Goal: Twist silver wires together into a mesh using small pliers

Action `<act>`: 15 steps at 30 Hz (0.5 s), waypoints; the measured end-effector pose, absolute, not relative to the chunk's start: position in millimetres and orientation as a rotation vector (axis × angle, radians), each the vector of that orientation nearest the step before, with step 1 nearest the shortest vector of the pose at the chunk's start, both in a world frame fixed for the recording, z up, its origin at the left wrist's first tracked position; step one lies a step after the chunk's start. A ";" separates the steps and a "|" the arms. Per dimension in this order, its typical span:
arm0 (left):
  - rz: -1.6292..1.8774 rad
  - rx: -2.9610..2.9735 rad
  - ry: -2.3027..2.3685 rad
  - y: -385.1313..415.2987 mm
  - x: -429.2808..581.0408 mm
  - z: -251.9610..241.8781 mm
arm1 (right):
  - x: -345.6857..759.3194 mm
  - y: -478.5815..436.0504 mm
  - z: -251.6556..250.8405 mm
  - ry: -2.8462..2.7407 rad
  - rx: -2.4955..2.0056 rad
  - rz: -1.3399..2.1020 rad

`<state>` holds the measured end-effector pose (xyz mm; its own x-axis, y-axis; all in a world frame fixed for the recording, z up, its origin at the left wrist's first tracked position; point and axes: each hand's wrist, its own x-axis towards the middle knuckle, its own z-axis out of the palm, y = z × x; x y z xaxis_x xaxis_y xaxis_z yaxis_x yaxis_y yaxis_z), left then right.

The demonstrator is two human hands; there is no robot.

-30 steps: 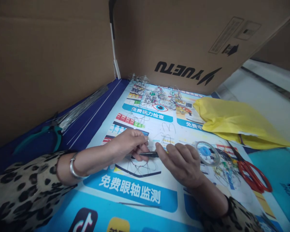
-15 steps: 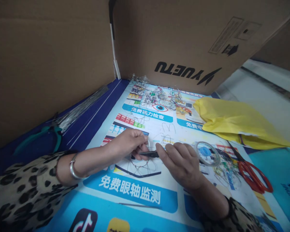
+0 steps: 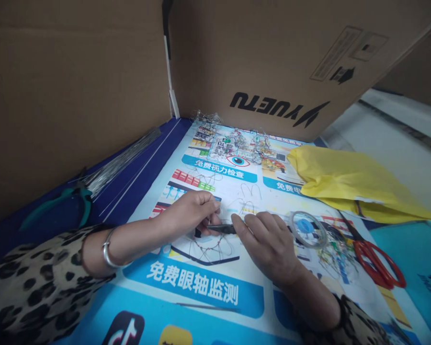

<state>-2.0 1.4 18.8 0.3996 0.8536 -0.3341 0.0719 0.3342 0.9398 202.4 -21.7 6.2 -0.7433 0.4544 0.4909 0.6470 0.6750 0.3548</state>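
The held pliers [image 3: 225,229] look like dull metal and the wires [image 3: 120,163] shiny metal, the box [image 3: 266,57] is matt cardboard, the bag [image 3: 345,175] creased cloth, and the scissor handles [image 3: 361,248] smooth plastic.

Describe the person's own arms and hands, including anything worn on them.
Both the left hand and the right hand are ungloved. The left sleeve is pale with dark leopard-like spots and ends below the elbow; the right sleeve matches, partly cut off by the frame. A silvery bangle circles the left forearm; none shows on the right.
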 end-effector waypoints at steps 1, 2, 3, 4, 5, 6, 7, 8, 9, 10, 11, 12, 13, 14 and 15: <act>0.665 1.139 1.050 1.3 -2.1 19.2 | 202.6 -21.5 5.4 -2.524 -0.870 -0.734; 0.674 1.149 1.054 1.0 -2.2 19.7 | 202.8 -21.3 4.6 -2.517 -0.873 -0.733; 0.682 1.152 1.057 0.7 -2.3 20.3 | 203.1 -21.0 3.7 -2.508 -0.879 -0.731; 0.690 1.144 1.054 0.4 -2.2 20.7 | 203.4 -20.7 3.0 -2.500 -0.883 -0.727; 0.695 1.130 1.046 0.0 -2.1 21.0 | 203.7 -20.5 2.3 -2.492 -0.888 -0.722; 0.699 1.112 1.038 -0.4 -1.9 21.2 | 204.1 -20.2 1.7 -2.484 -0.891 -0.717; 0.701 1.094 1.028 -0.8 -1.8 21.2 | 204.4 -19.9 1.3 -2.478 -0.892 -0.712; 0.703 1.077 1.018 -1.1 -1.6 21.0 | 204.6 -19.6 1.0 -2.475 -0.892 -0.707; 0.705 1.060 1.010 -1.4 -1.5 20.7 | 204.8 -19.4 0.8 -2.475 -0.890 -0.703; 0.704 1.046 1.006 -1.5 -1.5 20.4 | 205.0 -19.2 0.7 -2.476 -0.891 -0.700; 0.703 1.034 1.005 -1.7 -1.5 20.2 | 205.1 -19.1 0.6 -2.480 -0.895 -0.698; 0.703 1.025 1.005 -1.8 -1.5 20.2 | 205.2 -19.1 0.6 -2.485 -0.900 -0.698; 0.706 1.017 1.007 -1.9 -1.4 20.4 | 205.3 -19.2 0.5 -2.487 -0.906 -0.700; 0.709 1.011 1.010 -2.0 -1.4 20.8 | 205.4 -19.3 0.5 -2.488 -0.910 -0.702; 0.713 1.008 1.013 -2.1 -1.3 21.4 | 205.4 -19.5 0.5 -2.487 -0.915 -0.703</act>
